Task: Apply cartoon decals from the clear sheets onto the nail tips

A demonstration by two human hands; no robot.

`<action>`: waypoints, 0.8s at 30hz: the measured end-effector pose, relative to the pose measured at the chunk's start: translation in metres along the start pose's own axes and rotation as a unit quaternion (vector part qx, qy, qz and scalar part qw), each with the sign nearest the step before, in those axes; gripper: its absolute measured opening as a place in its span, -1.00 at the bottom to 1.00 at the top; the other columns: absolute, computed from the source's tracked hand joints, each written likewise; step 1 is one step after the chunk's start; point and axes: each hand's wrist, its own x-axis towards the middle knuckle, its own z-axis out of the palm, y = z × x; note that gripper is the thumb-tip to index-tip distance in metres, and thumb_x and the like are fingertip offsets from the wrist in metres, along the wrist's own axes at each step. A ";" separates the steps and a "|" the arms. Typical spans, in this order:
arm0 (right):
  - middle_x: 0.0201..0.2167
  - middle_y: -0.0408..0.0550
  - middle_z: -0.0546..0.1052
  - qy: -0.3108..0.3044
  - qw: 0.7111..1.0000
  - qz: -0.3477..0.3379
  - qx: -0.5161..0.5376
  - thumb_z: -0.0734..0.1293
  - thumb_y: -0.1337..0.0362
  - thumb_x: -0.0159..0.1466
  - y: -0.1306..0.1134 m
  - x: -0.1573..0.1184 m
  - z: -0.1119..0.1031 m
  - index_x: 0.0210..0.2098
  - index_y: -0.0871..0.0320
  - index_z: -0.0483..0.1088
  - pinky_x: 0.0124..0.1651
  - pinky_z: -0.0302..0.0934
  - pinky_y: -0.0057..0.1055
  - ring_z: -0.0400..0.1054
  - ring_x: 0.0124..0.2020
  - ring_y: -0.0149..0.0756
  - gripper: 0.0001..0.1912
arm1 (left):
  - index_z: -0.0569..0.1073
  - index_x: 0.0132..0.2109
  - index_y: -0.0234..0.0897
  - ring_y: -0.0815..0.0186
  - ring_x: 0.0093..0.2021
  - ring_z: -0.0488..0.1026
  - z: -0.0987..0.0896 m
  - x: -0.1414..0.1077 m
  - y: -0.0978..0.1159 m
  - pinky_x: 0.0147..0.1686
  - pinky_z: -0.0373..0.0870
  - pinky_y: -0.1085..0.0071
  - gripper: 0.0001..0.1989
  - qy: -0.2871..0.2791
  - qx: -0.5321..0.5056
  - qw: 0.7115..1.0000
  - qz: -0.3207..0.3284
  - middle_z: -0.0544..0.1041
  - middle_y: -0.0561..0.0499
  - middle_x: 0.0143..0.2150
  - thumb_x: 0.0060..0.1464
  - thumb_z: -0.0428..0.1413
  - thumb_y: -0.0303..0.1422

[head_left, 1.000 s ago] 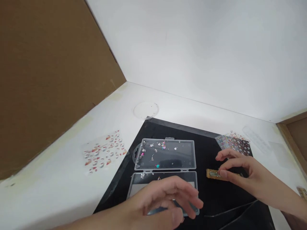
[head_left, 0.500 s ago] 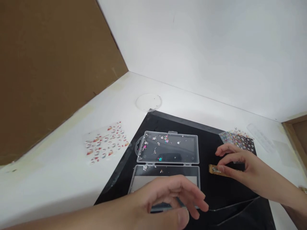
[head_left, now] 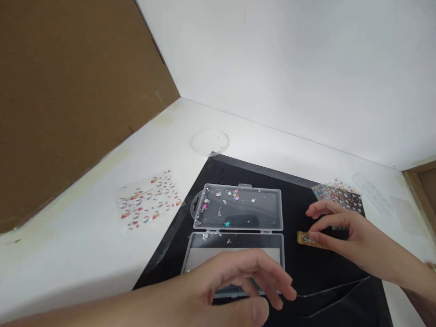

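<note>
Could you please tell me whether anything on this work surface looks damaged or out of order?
Yes, perhaps two things. The black mat shows two pale lines below the right hand in the picture; creases or cuts, I cannot tell which, but they break its plain surface. Small gems also lie scattered and unsorted in the open case.

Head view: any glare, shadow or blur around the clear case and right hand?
In the head view, a faint grey reflection veils the clear case; a soft shadow darkens the white tabletop beside the left forearm; small detail under the right hand is too soft to make out, without strong motion blur.
</note>
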 end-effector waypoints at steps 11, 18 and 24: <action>0.29 -0.04 0.49 -0.040 0.998 -0.001 -0.038 0.39 -0.49 0.24 0.000 0.006 -0.006 -0.35 -0.22 0.72 0.56 0.03 0.23 0.32 0.40 0.16 -0.44 | 0.56 0.25 0.09 0.34 0.15 0.53 -0.001 -0.003 0.004 0.25 0.48 0.47 -0.71 0.004 0.013 1.000 -0.016 0.60 0.06 0.18 0.52 0.16 -0.03; 0.32 -0.04 0.50 -0.044 0.998 0.004 -0.039 0.43 -0.48 0.23 -0.003 0.008 -0.006 -0.33 -0.20 0.73 0.52 0.17 0.18 0.37 0.39 0.15 -0.44 | 0.58 0.23 0.01 0.29 0.17 0.55 0.001 -0.003 0.009 0.26 0.51 0.42 -0.72 0.016 0.033 0.999 -0.020 0.60 0.02 0.16 0.52 0.16 -0.09; 0.29 -0.04 0.54 -0.018 0.999 -0.013 -0.028 0.48 -0.46 0.19 -0.002 0.008 -0.006 -0.23 -0.19 0.73 0.46 0.29 0.10 0.46 0.33 0.08 -0.46 | 0.54 0.27 0.06 0.28 0.18 0.53 -0.002 -0.002 0.006 0.27 0.49 0.42 -0.66 0.005 0.044 0.999 -0.008 0.59 0.02 0.19 0.53 0.12 0.01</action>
